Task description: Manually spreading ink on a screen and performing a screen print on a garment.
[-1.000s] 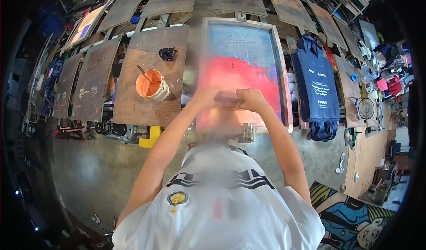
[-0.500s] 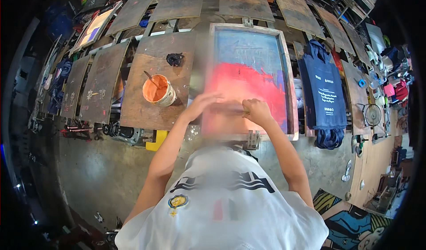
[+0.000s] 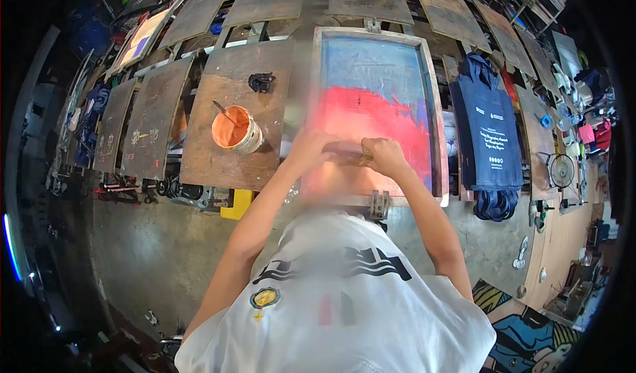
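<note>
1. Clock directions take the brown bar between the hands as centre, with 12 o'clock pointing away from the person.
2. The brown bar (image 3: pixel 344 150) lies within the near half of a wooden-rimmed screen frame (image 3: pixel 436 121). Its long axis runs roughly from 9 to 3 o'clock, across the frame, whose own long axis runs roughly from 12 to 6.
3. The right hand (image 3: pixel 384 156) is at the bar's 3 o'clock end, fingers curled closed around it.
4. The left hand (image 3: pixel 310 146) is at the 9 o'clock end, its fingers near or on the bar. Blur covers this side, so how far it is open, and whether it grips, cannot be told.
5. The two hands are about equally near the bar; neither is clearly the closer.
6. A red layer (image 3: pixel 371 118) spreads from the bar toward 1 o'clock; beyond it lies the blue mesh (image 3: pixel 371 61). Whether the bar's lower edge touches the mesh is hidden.
7. At 10 o'clock, a bucket (image 3: pixel 237 129) of orange material, with a stick (image 3: pixel 225 112) leaning in it, stands on a brown board (image 3: pixel 218 171), near a crumpled black item (image 3: pixel 261 82).
8. Between 2 and 3 o'clock, outside the frame, lies a navy bag (image 3: pixel 491 124); a metal clamp (image 3: pixel 379 204) sits at 5.
</note>
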The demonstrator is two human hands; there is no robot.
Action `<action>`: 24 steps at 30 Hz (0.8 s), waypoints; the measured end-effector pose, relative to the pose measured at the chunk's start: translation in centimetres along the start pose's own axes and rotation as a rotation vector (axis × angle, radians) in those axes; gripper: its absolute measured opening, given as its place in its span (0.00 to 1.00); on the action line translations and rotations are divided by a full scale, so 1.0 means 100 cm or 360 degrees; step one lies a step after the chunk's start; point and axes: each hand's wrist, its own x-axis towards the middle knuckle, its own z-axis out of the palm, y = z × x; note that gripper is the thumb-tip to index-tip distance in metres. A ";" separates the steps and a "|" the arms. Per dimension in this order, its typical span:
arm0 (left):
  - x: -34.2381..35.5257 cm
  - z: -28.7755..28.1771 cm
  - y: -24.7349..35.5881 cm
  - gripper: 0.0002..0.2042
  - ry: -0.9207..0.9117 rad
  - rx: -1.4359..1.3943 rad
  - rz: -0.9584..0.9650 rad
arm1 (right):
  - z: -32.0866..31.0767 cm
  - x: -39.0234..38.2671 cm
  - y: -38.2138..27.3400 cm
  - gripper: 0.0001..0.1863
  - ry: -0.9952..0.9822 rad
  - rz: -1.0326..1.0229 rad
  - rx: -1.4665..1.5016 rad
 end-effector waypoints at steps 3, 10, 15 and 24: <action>0.001 0.002 0.000 0.22 0.0046 0.0075 -0.0024 | 0.001 -0.003 0.003 0.22 0.0045 -0.0001 0.0019; 0.003 0.025 -0.010 0.23 0.0218 -0.0062 0.0013 | -0.003 0.007 0.012 0.22 -0.0019 -0.0037 -0.0013; 0.001 0.033 -0.012 0.22 0.0176 -0.0106 0.0021 | -0.003 0.006 0.017 0.21 -0.0059 -0.0094 0.0017; -0.001 0.033 -0.014 0.21 0.0277 -0.0056 0.0000 | -0.004 0.014 0.014 0.18 -0.0006 -0.0136 -0.0013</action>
